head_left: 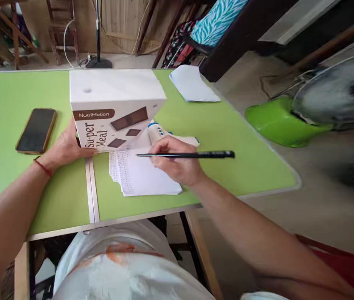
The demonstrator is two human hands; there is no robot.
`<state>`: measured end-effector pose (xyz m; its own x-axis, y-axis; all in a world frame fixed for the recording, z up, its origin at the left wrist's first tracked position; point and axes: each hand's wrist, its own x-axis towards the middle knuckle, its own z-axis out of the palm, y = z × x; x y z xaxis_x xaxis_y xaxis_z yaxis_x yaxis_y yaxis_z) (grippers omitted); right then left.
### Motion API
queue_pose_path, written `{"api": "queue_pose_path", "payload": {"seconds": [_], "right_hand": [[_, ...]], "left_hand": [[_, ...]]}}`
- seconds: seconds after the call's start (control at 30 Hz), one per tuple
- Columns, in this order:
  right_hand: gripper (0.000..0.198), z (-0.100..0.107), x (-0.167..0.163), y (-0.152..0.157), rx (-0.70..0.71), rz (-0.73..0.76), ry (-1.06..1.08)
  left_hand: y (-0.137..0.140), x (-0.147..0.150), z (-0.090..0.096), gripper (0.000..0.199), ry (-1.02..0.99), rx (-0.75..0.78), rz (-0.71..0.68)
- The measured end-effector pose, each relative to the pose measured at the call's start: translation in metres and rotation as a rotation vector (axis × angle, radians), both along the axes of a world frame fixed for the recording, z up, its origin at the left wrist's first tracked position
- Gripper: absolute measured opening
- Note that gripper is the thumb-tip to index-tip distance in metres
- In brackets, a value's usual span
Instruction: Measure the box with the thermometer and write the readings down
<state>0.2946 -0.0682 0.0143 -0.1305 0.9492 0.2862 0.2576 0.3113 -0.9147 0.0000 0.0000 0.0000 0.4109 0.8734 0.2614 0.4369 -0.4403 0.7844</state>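
My left hand (67, 143) grips the lower left side of a white and brown "NutriMotion" box (120, 89), its thumb along the bottom edge. The box stands on the green table (227, 166) and hides part of what lies behind it. In my right hand (177, 160) is a slim black pen (208, 154), held nearly level with its tip pointing left. Under the pen lies a stack of white paper sheets (150, 179) with rows of small writing on the left edge. A white device with blue trim (156, 130) rests just beyond my right hand, partly covered by it.
A phone (36, 131) lies left of my left hand. More folded white paper (194, 85) sits at the table's far right. Off the right edge stands a fan with a green base (277, 121). A metal seam (91, 191) crosses the table.
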Motion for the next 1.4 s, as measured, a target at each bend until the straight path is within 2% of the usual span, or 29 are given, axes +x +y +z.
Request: {"api": "queue_pose_path", "payload": {"seconds": [0.07, 0.13, 0.3, 0.43, 0.57, 1.0, 1.2, 1.4], "right_hand": [[0.007, -0.013, -0.008, 0.005, -0.088, 0.023, 0.073], [0.008, -0.024, -0.015, 0.008, -0.118, 0.009, 0.093], [0.006, -0.04, -0.021, 0.006, 0.028, -0.128, -0.047], [0.012, -0.042, -0.022, 0.004, 0.165, -0.153, -0.141], [0.013, -0.044, -0.022, 0.004, 0.219, -0.131, -0.178], [0.013, -0.044, -0.023, 0.004, 0.223, -0.055, -0.177], [0.014, -0.042, -0.023, 0.004, 0.209, -0.05, -0.17], [0.012, -0.043, -0.022, 0.004, 0.233, -0.121, -0.177]], "left_hand": [[0.0, 0.002, 0.0, 0.09, 0.009, -0.012, 0.013], [0.0, 0.004, 0.0, 0.087, 0.012, -0.017, 0.016], [0.001, 0.004, -0.001, 0.084, 0.002, -0.005, 0.003], [0.001, 0.003, -0.001, 0.082, 0.019, -0.009, 0.02], [0.001, 0.005, -0.001, 0.08, -0.015, 0.017, -0.011], [0.001, 0.003, -0.004, 0.092, -0.009, 0.021, -0.023], [0.001, 0.004, -0.003, 0.087, -0.014, 0.022, -0.016], [-0.001, 0.005, 0.0, 0.086, 0.0, 0.011, -0.003]]}}
